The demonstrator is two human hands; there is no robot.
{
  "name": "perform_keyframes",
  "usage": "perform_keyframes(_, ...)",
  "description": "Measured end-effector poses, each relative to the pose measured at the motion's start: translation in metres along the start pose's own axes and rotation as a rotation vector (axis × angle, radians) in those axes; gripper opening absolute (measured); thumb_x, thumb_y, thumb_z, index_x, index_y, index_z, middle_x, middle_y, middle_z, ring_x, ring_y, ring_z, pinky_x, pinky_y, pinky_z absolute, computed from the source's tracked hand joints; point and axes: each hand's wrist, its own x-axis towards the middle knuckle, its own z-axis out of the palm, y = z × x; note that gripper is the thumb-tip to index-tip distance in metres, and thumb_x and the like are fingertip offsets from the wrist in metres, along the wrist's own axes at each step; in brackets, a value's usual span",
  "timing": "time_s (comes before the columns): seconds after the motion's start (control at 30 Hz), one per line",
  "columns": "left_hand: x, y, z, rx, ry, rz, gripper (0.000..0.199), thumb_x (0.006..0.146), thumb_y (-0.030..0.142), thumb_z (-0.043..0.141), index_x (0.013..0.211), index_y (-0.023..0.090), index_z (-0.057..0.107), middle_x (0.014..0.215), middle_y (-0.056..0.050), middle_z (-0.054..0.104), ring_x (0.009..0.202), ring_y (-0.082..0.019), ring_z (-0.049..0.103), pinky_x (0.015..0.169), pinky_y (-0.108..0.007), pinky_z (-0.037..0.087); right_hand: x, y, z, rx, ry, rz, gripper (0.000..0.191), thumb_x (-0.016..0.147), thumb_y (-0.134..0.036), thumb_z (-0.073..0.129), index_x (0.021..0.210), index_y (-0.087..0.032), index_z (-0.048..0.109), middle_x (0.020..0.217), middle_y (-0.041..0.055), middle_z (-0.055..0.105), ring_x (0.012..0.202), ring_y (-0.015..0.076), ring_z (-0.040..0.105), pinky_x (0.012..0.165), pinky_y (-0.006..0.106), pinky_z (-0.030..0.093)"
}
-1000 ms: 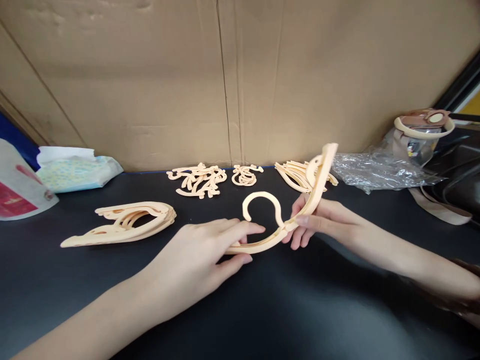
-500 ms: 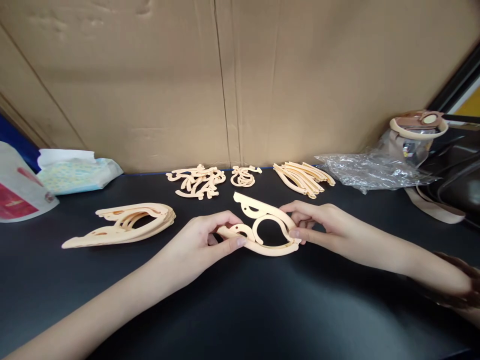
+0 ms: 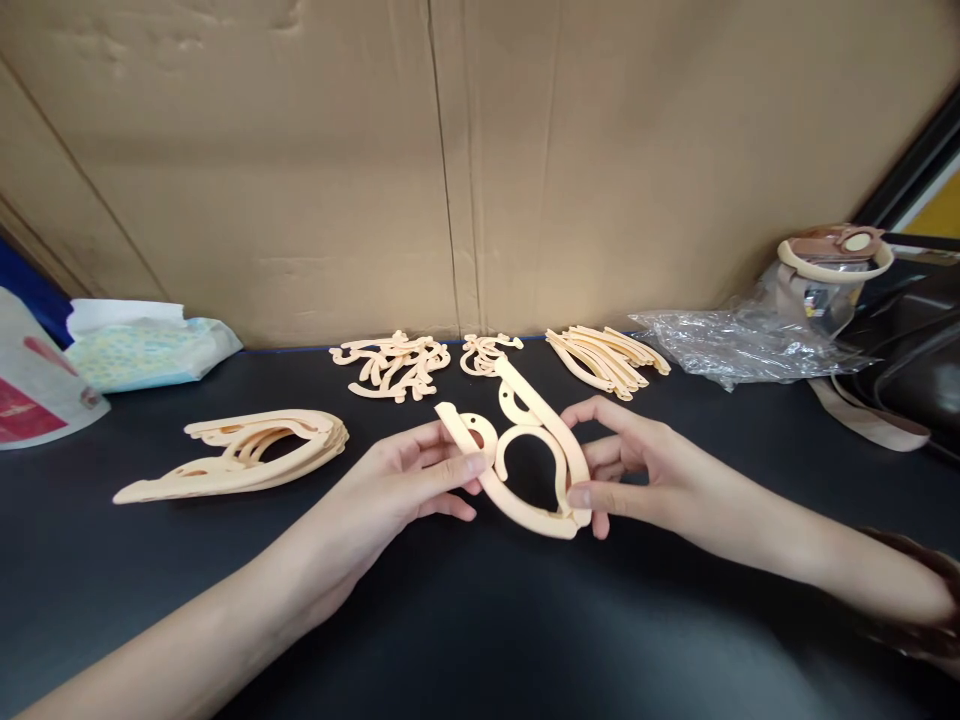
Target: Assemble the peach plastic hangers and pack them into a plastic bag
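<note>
Cardboard (image 3: pixel 300 180) stands behind a black counter (image 3: pixel 525 640). Over the counter's middle is a hanger (image 3: pixel 559 425), its arms angled into a V. The left hand's (image 3: pixel 412 475) fingers pinch one arm near its free end; the right hand's (image 3: pixel 637 470) fingers grasp the joined end. A hanger stack (image 3: pixel 285 472) lies left; strips (image 3: pixel 607 358) lie behind, beside a plastic bag (image 3: pixel 735 345).

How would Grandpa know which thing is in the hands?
Find the black table before the cardboard. Near its middle, a left hand and right hand hold a cream folding hanger with a curled hook. Unlike the stack lying at left, it's one hanger, held.
</note>
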Motion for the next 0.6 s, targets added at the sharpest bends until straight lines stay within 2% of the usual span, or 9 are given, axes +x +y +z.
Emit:
perform_keyframes(0.07,-0.002,-0.001,0.004,-0.003,-0.017,0.008,0.027,0.086,0.038,0.066,0.107,0.021,0.067,0.098,-0.002,0.068,0.086,-0.014,0.061,0.074,-0.024,0.053,-0.001,-0.001,0.008,0.090,-0.032,0.037,0.039,0.084,-0.032,0.069,0.110,-0.022,0.041,0.078,-0.0035,0.067,0.065,0.0101,0.060,0.062,0.024,0.052)
perform_keyframes(0.17,-0.005,-0.001,0.009,0.008,-0.063,0.057,0.024,0.092,0.036,0.059,0.108,0.021,0.066,0.102,-0.001,0.069,0.094,-0.016,0.063,0.085,-0.027,0.051,-0.004,-0.002,0.016,0.086,-0.088,0.076,0.033,0.083,-0.028,0.071,0.103,-0.022,0.045,0.083,-0.0024,0.069,0.066,0.0101,0.062,0.065,0.024,0.053)
perform_keyframes(0.23,-0.005,-0.001,0.012,0.008,-0.099,0.076,0.022,0.094,0.033,0.056,0.107,0.019,0.066,0.103,-0.002,0.070,0.096,-0.017,0.065,0.086,-0.029,0.051,-0.007,-0.003,0.018,0.046,-0.124,0.058,0.023,0.086,-0.030,0.066,0.100,-0.022,0.049,0.086,-0.0010,0.069,0.070,0.0120,0.063,0.067,0.025,0.053)
perform_keyframes(0.3,-0.005,-0.002,0.013,0.019,-0.100,0.066,0.019,0.093,0.031,0.057,0.103,0.018,0.064,0.101,-0.003,0.071,0.095,-0.018,0.066,0.083,-0.029,0.052,-0.008,-0.004,0.018,-0.028,-0.101,0.001,0.014,0.092,-0.035,0.056,0.098,-0.022,0.055,0.085,-0.0001,0.066,0.074,0.0139,0.061,0.069,0.026,0.052)
perform_keyframes(0.43,-0.004,-0.005,0.010,0.068,-0.040,0.061,0.025,0.086,0.033,0.066,0.106,0.020,0.058,0.090,-0.001,0.071,0.093,-0.019,0.067,0.081,-0.029,0.052,-0.007,-0.007,0.014,-0.130,0.024,-0.064,0.034,0.098,-0.042,0.043,0.078,-0.020,0.059,0.073,-0.0003,0.056,0.069,0.0124,0.053,0.066,0.024,0.047)
perform_keyframes(0.5,-0.003,-0.006,0.008,0.094,-0.016,0.072,0.031,0.084,0.035,0.067,0.109,0.022,0.056,0.086,0.001,0.070,0.090,-0.019,0.068,0.082,-0.030,0.051,-0.006,-0.008,0.012,-0.086,0.006,-0.051,0.033,0.097,-0.043,0.045,0.080,-0.019,0.060,0.071,-0.0011,0.055,0.064,0.0107,0.052,0.062,0.022,0.046)
perform_keyframes(0.6,-0.003,-0.007,0.009,0.112,0.042,0.089,0.033,0.083,0.037,0.067,0.110,0.023,0.053,0.081,0.002,0.069,0.087,-0.019,0.068,0.079,-0.030,0.052,-0.004,-0.008,0.012,-0.008,-0.061,-0.004,0.025,0.093,-0.041,0.054,0.093,-0.019,0.064,0.074,-0.0014,0.057,0.063,0.0097,0.052,0.060,0.021,0.045)
